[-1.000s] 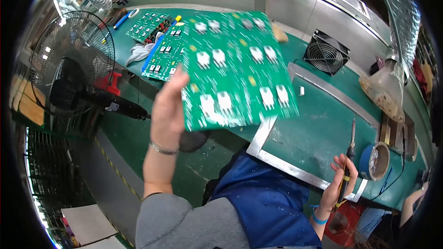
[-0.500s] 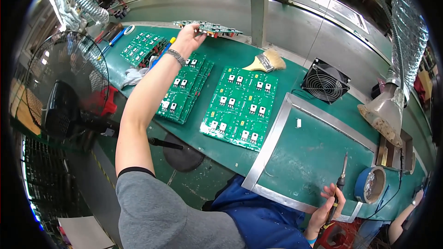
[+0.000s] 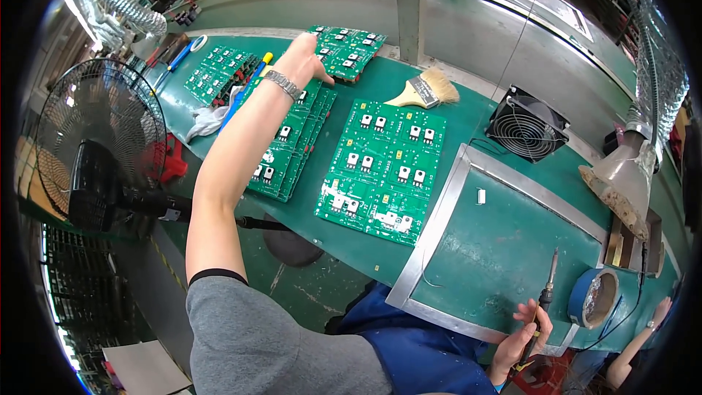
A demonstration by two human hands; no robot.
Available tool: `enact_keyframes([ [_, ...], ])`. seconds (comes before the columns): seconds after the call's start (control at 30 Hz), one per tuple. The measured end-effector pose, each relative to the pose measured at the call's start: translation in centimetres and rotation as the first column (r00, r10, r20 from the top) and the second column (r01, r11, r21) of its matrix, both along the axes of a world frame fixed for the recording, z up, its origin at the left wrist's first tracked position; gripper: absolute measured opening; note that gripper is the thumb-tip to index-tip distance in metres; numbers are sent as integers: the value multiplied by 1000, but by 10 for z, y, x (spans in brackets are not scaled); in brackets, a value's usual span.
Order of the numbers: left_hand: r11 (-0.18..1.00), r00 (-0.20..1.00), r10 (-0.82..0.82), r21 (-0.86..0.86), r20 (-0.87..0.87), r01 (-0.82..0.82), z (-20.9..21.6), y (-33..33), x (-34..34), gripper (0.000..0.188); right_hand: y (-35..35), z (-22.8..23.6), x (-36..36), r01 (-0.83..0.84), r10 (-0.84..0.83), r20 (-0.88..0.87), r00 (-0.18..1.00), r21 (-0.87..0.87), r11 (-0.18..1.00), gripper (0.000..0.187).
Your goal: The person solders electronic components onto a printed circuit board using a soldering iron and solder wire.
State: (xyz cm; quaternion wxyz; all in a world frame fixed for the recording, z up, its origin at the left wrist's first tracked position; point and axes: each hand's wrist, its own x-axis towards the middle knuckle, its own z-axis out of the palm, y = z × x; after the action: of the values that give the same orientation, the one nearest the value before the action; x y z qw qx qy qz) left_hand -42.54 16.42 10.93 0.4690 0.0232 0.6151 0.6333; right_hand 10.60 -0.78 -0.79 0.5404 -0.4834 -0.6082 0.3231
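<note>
Our R hand (image 3: 521,342) curls round blk-handled soldering iron (image 3: 546,296) nr silver rectangular metal frame (image 3: 432,227); L hand (image 3: 301,60), L of frame, is at green rectangular PCB (image 3: 352,47), can't tell grip.

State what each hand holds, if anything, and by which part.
The right hand holds the soldering iron by its handle. The left hand is at the farthest circuit board; whether it grips it cannot be told.

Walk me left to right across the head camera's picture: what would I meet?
Black standing fan → left hand → lone green circuit board → small white piece → right hand → blue tape roll → another person's hand.
</note>
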Motion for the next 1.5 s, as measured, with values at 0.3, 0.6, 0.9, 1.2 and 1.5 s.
enact_keyframes([
  [0.3,844,706,534,340,-465,-414,24,-58,-108,47,-2,-1,-1,32,-32,21,999,20,999,33],
  [0.6,513,301,-119,-319,-946,-797,-113,-183,-403,42,1,-3,4,26,-25,45,999,-9,1000,35],
  [0.9,888,672,408,98,-617,-449,-111,-180,-457,25,0,-1,1,64,-62,139,988,-11,998,39],
  [1.2,839,842,526,234,-117,-492,-38,-173,-303,20,-6,15,-14,-38,40,20,999,-87,996,44],
  [1.5,714,824,555,571,-111,-404,-14,-133,-217,13,-17,15,8,212,-205,74,976,-90,973,44],
])
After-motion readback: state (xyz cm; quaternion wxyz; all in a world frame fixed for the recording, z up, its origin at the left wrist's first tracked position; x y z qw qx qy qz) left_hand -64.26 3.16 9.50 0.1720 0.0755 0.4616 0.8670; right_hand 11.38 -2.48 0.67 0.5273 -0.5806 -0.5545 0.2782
